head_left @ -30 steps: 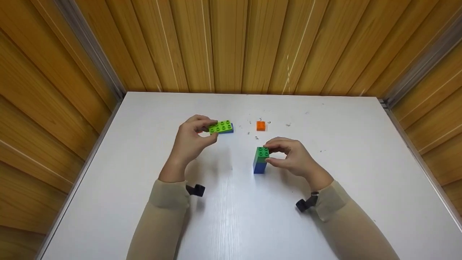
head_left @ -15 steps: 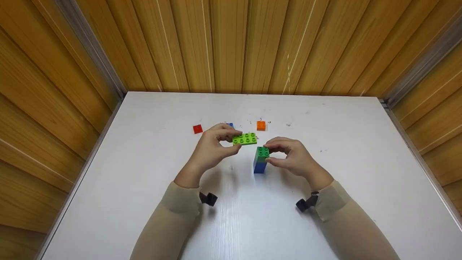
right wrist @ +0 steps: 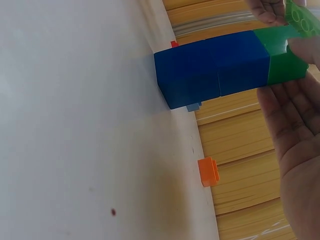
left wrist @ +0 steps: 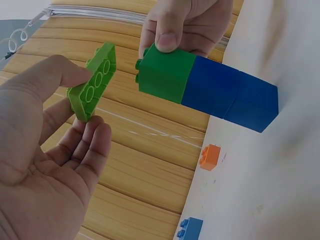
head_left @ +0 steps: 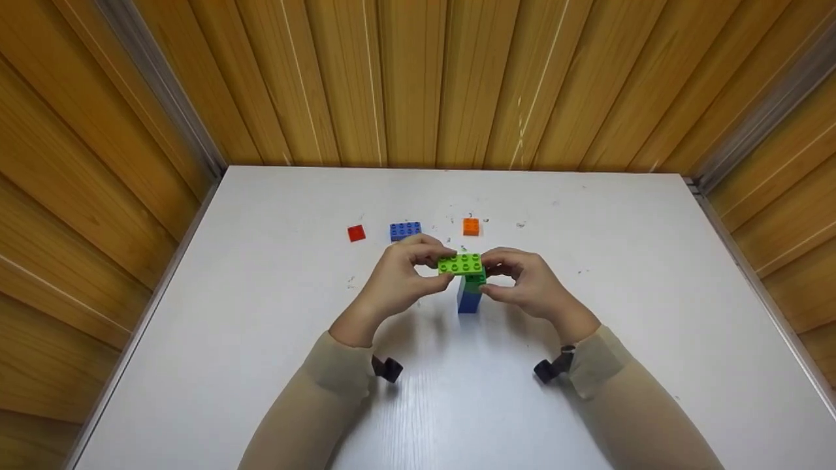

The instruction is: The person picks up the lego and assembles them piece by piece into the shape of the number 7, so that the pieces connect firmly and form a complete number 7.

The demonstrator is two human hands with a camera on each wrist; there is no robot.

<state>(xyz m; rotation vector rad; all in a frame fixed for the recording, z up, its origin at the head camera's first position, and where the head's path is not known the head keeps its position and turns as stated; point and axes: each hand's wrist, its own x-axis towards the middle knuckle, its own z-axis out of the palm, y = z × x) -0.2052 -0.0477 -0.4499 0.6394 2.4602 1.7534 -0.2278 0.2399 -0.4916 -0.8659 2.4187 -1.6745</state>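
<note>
My left hand [head_left: 405, 277] pinches a flat lime-green building brick [head_left: 460, 264] between thumb and fingers. In the left wrist view the lime brick [left wrist: 93, 82] shows its hollow underside and stays a small gap away from the tower's studs. The tower stands upright on the table: a green brick [left wrist: 165, 75] on top of two blue bricks [left wrist: 230, 95]. My right hand [head_left: 532, 287] holds the green brick at the top, thumb on one side and fingers on the other. From the head view, the lime brick covers part of the tower's top.
Behind the hands on the white table [head_left: 281, 274] lie a red brick [head_left: 356, 233], a blue eight-stud brick [head_left: 405, 230] and an orange brick [head_left: 471, 226]. Wood-patterned walls [head_left: 418, 85] rise at the back and both sides.
My left hand has lifted the lime brick off the loose blue brick and carried it right and nearer, over the tower. My right hand has kept its place on the green brick.
</note>
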